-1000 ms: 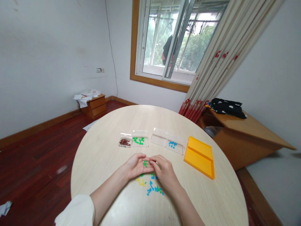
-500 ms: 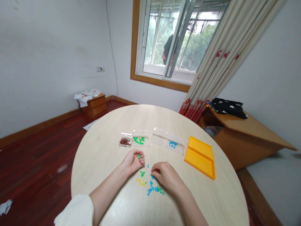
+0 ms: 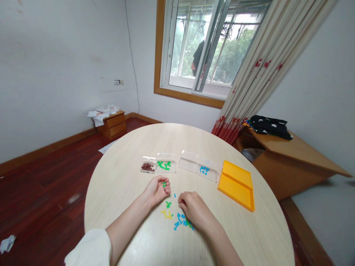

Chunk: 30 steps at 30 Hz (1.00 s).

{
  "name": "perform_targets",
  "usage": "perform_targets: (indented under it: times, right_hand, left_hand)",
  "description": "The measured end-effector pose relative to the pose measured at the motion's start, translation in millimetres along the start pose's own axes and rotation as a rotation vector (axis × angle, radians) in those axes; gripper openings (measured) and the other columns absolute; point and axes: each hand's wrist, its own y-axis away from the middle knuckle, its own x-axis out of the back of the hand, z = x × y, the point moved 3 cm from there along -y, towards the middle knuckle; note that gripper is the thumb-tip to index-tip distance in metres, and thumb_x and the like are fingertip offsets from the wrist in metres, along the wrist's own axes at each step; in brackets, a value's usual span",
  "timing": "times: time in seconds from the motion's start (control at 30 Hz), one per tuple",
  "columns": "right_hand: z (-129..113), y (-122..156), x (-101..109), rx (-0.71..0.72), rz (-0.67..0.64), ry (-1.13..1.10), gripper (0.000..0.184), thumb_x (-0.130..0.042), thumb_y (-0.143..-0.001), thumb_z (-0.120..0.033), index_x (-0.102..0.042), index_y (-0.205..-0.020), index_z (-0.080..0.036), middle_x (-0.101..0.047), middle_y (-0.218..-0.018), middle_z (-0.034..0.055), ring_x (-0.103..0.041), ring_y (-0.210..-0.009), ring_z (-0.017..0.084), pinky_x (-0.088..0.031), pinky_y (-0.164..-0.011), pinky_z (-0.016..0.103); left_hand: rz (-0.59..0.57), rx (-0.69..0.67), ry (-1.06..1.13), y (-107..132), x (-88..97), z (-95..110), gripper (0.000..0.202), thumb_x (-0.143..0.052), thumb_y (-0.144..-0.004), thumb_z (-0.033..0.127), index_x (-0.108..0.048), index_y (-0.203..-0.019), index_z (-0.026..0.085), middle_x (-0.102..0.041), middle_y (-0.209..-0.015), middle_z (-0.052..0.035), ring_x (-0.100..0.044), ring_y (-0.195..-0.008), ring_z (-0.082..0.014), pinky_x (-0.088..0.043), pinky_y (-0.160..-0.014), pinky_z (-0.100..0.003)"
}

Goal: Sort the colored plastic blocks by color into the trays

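My left hand (image 3: 156, 189) is curled, palm up, above the round table (image 3: 124, 184), with small green pieces (image 3: 164, 183) in its fingers. My right hand (image 3: 194, 210) rests knuckles up on a loose pile of small blue, green and yellow pieces (image 3: 173, 216), its fingers bent onto them; what they pinch is hidden. Four clear trays stand in a row beyond the hands: one with brown pieces (image 3: 147, 167), one with green pieces (image 3: 165, 166), one with nothing in it (image 3: 188, 164), one with blue pieces (image 3: 206, 170).
An orange tray (image 3: 236, 184) lies to the right of the clear trays. A wooden desk (image 3: 291, 151) with dark cloth stands right of the table, by a curtain. A small wooden cabinet (image 3: 112, 123) sits on the red floor at the left wall.
The hands were together over one green piece; they have parted. My left hand drew back left with green pieces, my right hand dropped onto the loose pile.
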Motion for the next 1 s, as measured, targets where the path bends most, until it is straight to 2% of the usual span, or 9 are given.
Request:
perform_targets:
  times: [0.3, 0.47, 0.63, 0.8, 1.0]
  right_hand:
    - [8.3, -0.2, -9.1, 0.041, 0.056, -0.058, 0.022, -0.043, -0.077, -0.008, -0.063, -0.083, -0.015, -0.064, -0.084, 0.0065, -0.056, -0.081, 0.016, -0.037, -0.073, 0.023]
    - [7.9, 0.8, -3.5, 0.054, 0.098, -0.164, 0.021, -0.042, -0.076, -0.009, -0.062, -0.079, -0.015, -0.063, -0.079, 0.0053, -0.057, -0.076, 0.016, -0.039, -0.069, 0.024]
    - [9.8, -0.2, 9.5, 0.064, 0.227, -0.316, 0.017, -0.044, -0.078, -0.015, -0.061, -0.078, -0.016, -0.063, -0.074, 0.0037, -0.056, -0.071, 0.015, -0.041, -0.067, 0.025]
    - [6.6, -0.6, 16.6, 0.139, 0.424, -0.433, 0.013, -0.047, -0.079, -0.018, -0.060, -0.078, -0.017, -0.063, -0.076, 0.0041, -0.056, -0.070, 0.015, -0.043, -0.066, 0.026]
    - [-3.2, -0.3, 10.6, 0.208, 0.496, -0.453, 0.013, -0.047, -0.082, -0.019, -0.060, -0.083, -0.017, -0.063, -0.081, 0.0064, -0.058, -0.077, 0.017, -0.046, -0.070, 0.028]
  left_hand:
    - [0.001, -0.004, -0.007, 0.6, -0.8, 0.4, 0.014, -0.042, -0.069, 0.006, -0.042, -0.058, 0.014, -0.040, -0.047, 0.0001, -0.033, -0.039, -0.0070, -0.029, -0.037, -0.016]
    - [-0.007, 0.006, -0.026, 3.0, -2.4, -1.1, 0.013, -0.041, -0.070, 0.007, -0.044, -0.059, 0.013, -0.043, -0.048, -0.0014, -0.037, -0.040, -0.0077, -0.033, -0.039, -0.017]
    - [-0.096, 0.059, -0.093, 5.0, -4.6, -5.5, 0.012, -0.041, -0.074, 0.012, -0.052, -0.069, 0.009, -0.053, -0.056, -0.0069, -0.052, -0.052, -0.0142, -0.047, -0.054, -0.027]
    - [-0.158, 0.198, -0.156, 14.9, -11.5, -12.2, 0.024, -0.040, -0.079, 0.021, -0.055, -0.080, 0.002, -0.061, -0.070, -0.0169, -0.061, -0.069, -0.0224, -0.048, -0.070, -0.035]
    - [-0.222, 0.252, -0.098, 20.7, -17.7, -20.4, 0.020, -0.038, -0.079, 0.018, -0.054, -0.076, 0.006, -0.058, -0.062, -0.0115, -0.059, -0.061, -0.0188, -0.048, -0.066, -0.032]
